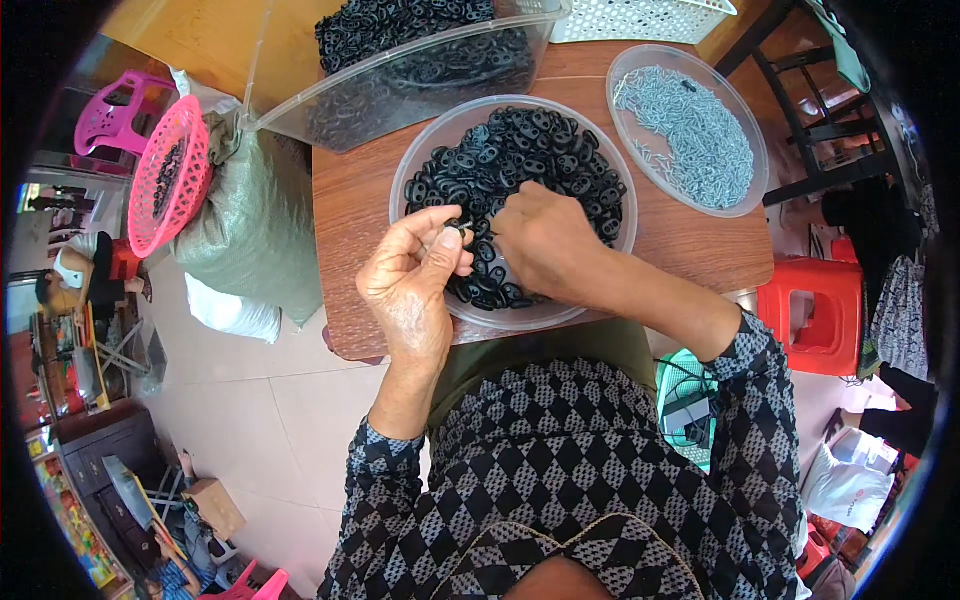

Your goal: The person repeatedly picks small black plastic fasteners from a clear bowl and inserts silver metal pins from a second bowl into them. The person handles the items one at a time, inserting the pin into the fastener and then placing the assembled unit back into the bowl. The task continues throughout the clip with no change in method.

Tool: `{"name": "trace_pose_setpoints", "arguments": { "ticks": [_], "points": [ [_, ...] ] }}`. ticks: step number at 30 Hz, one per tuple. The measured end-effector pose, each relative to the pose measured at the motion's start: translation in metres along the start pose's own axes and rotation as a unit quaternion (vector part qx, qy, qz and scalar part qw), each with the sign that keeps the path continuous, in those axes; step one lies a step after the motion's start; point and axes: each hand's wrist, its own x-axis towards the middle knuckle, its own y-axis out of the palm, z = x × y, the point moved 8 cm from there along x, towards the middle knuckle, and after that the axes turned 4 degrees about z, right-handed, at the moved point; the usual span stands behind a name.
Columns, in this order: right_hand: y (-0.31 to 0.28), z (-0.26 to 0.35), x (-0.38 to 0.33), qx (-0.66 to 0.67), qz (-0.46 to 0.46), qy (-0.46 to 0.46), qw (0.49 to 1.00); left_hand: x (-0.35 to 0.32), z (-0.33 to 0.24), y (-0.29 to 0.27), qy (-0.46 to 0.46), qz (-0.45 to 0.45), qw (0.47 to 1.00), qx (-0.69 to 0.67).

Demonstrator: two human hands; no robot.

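Note:
Between the thumb and fingers of my left hand is a small black plastic piece, mostly covered by the fingertips. A round clear plastic bowl stands on the table, filled with loose black plastic pieces, many of them oval with two holes. Over the middle of this bowl, my right hand is closed with its fingers bent downward. Whatever it grips, if anything, is hidden behind the knuckles. My left hand is at the bowl's near left edge.
On the wooden table, a second round tray holds many small silvery metal pins. Behind the bowl is a large clear bin of black pieces. A pink basket rests on a green sack at left. A red stool stands right.

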Motion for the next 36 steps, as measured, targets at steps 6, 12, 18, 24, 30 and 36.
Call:
{"name": "trace_pose_setpoints", "arguments": {
  "ticks": [6,12,18,24,30,36],
  "points": [
    [-0.011,-0.033,-0.015,0.462,0.056,0.218,0.857,-0.005,0.003,0.013,-0.037,0.019,0.999,-0.026],
    [-0.003,-0.037,-0.022,0.595,0.064,0.253,0.760,-0.009,0.003,0.025,-0.047,0.036,0.998,-0.036],
    [0.002,-0.041,-0.021,0.650,0.017,0.243,0.720,-0.008,0.002,0.030,-0.035,0.025,0.997,-0.064],
    [0.005,-0.042,-0.026,0.701,-0.006,0.278,0.657,-0.008,0.002,0.029,-0.026,0.015,0.999,-0.036],
    [0.009,-0.041,-0.029,0.742,-0.005,0.313,0.593,-0.011,0.005,0.028,-0.042,0.025,0.999,-0.023],
    [0.010,-0.042,-0.030,0.729,-0.011,0.317,0.606,-0.011,0.000,0.027,-0.019,0.000,1.000,-0.009]
  ]
}}
